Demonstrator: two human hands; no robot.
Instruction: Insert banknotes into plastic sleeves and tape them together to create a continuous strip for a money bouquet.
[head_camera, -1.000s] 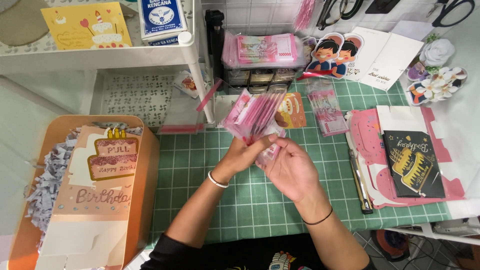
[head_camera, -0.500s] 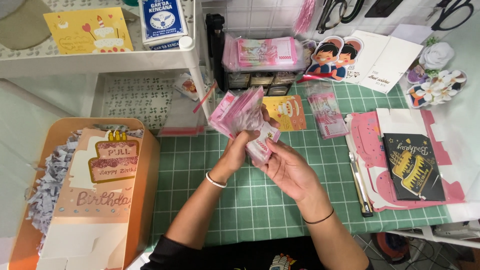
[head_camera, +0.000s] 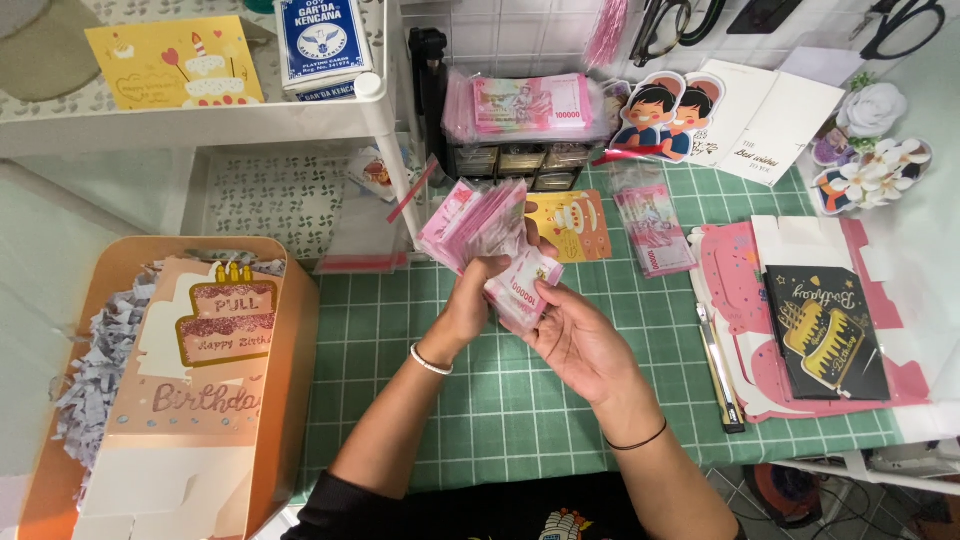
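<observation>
Gripping a fanned stack of pink banknotes (head_camera: 475, 222), the left hand (head_camera: 468, 305) was closed tight around its lower edge, thumb across the front. The right hand (head_camera: 575, 335) sat palm-up and half open just beside it, fingertips pinching a few folded notes (head_camera: 522, 285) peeled off the fan. All this hovered above the green cutting mat (head_camera: 500, 410), a bundled pile of notes (head_camera: 530, 105) lying well behind. It looked like mid-count; the next note would need a clean thumb slide, one at a time.
</observation>
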